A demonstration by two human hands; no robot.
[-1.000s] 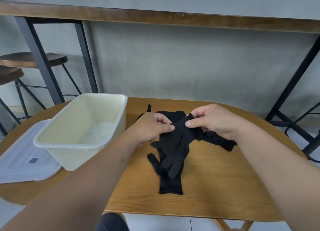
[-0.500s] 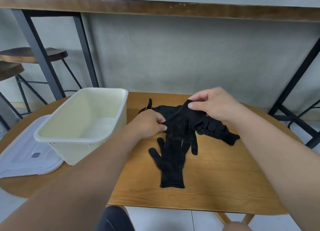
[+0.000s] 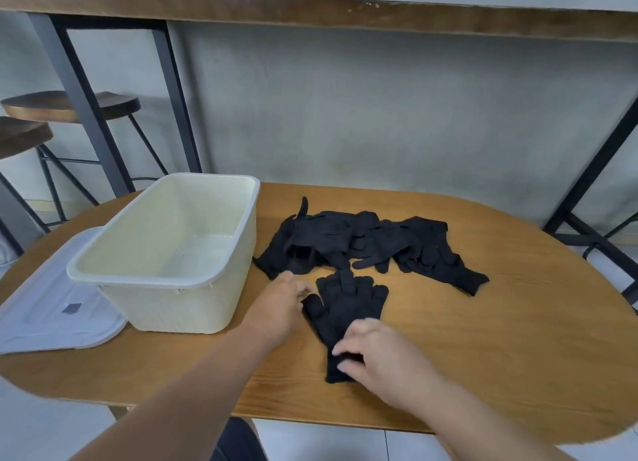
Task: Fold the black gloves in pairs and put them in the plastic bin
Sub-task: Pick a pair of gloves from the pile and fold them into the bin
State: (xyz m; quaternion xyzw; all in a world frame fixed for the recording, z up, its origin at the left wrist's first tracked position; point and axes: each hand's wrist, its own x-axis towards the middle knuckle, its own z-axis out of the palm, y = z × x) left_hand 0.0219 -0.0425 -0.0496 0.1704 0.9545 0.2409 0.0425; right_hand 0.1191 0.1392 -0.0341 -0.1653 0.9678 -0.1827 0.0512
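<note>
A pair of black gloves (image 3: pixel 347 305) lies flat on the wooden table (image 3: pixel 500 350), one on top of the other, fingers pointing away from me. My right hand (image 3: pixel 376 353) pinches the pair's cuff at the near end. At the pair's left edge, my left hand (image 3: pixel 281 303) is blurred, its fingertips by the glove thumb. Behind the pair lies a loose pile of several black gloves (image 3: pixel 366 241). The cream plastic bin (image 3: pixel 162 278) stands to the left with nothing in it.
A white lid (image 3: pixel 45 312) lies flat left of the bin, partly under it. A grey wall is close behind the table, with black metal legs at both sides and two stools (image 3: pixel 69 106) at the far left.
Both hands came down and toward me. The glove that my right hand held up over the pile now lies flat on the other one, and my right hand has shifted to the cuff.
</note>
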